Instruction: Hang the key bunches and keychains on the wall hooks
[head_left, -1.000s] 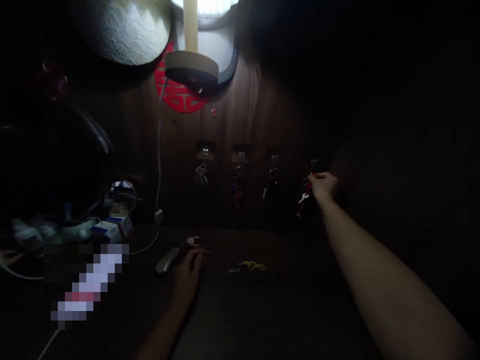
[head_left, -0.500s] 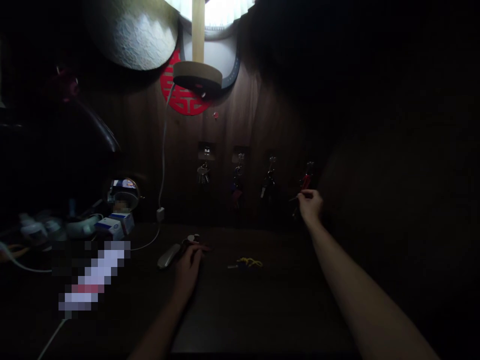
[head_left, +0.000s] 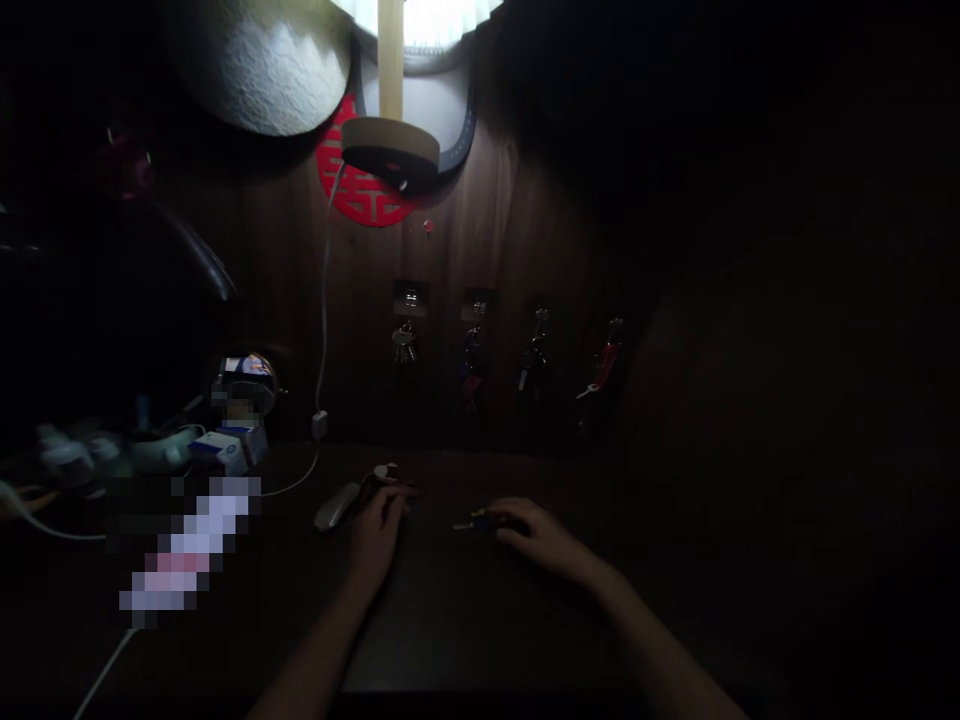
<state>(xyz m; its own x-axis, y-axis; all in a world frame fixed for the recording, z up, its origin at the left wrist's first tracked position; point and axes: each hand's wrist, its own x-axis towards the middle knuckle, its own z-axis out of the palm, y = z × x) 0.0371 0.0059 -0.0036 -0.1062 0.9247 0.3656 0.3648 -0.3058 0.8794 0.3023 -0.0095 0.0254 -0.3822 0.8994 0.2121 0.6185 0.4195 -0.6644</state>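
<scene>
My left hand (head_left: 379, 520) lies low on the dark desk, fingers stretched and open. At its fingertips is a dark bunch with a round metal tag (head_left: 385, 471), partly hidden; a grey oblong object (head_left: 337, 507) lies just left of it. My right hand (head_left: 536, 535) reaches over a small key (head_left: 463, 526) with a yellow cord (head_left: 485, 515) and a dark blue part. Its thumb and fingers are apart around the cord, most of which they cover. On the wall hooks hang several key bunches, among them silver keys (head_left: 405, 343) and a red-tagged set (head_left: 604, 367).
A lit lamp (head_left: 390, 150) with a white cable stands out above, before a red paper-cut (head_left: 375, 207). At left are a round mirror (head_left: 247, 375), small white-and-blue boxes (head_left: 219, 448), bottles (head_left: 66, 455) and a blurred-out bright item (head_left: 187, 545). The right side is very dark.
My right hand has left the red-tagged keys at the right hook and come down left to the yellow-corded key. Those keys now hang by themselves. My left hand stays in place.
</scene>
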